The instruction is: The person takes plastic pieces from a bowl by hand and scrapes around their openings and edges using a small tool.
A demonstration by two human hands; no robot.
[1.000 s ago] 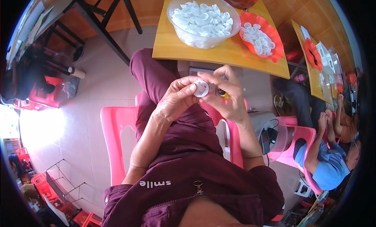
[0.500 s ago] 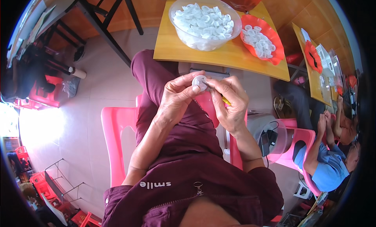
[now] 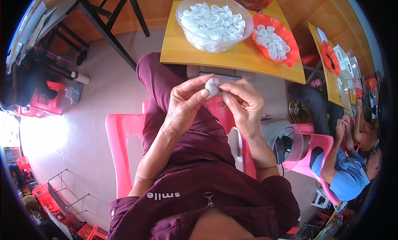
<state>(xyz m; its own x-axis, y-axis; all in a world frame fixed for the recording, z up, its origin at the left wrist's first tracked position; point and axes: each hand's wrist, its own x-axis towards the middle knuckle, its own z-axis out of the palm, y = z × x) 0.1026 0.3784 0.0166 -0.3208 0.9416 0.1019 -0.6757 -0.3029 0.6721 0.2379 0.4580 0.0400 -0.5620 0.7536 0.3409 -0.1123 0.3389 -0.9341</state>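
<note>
My left hand [image 3: 188,95] pinches a small white round plastic piece [image 3: 212,86] between thumb and fingers, above my lap. My right hand [image 3: 243,100] is closed at the piece's right side, its thumb and forefinger pressed together. A bit of a thin dark-tipped tool [image 3: 220,89] shows at these fingertips; its handle is hidden in the hand. On the table ahead, a clear plastic bowl [image 3: 182,26] is heaped with similar white pieces [image 3: 213,22]. Right of it, a red scalloped dish [image 3: 292,53] holds more of them.
The yellow wooden table [image 3: 174,49] stands beyond my knees, a red container [image 3: 253,0] at its back. A pink chair [image 3: 118,136] is under me. At right are a grey appliance [image 3: 273,132], a clear tub [image 3: 297,144] and a seated person in blue [image 3: 346,178]. Dark table legs [image 3: 103,31] stand at left.
The white piece has been turned in my left fingers and now shows a more rounded side. My right hand has shifted slightly, and the tool's yellow handle no longer shows.
</note>
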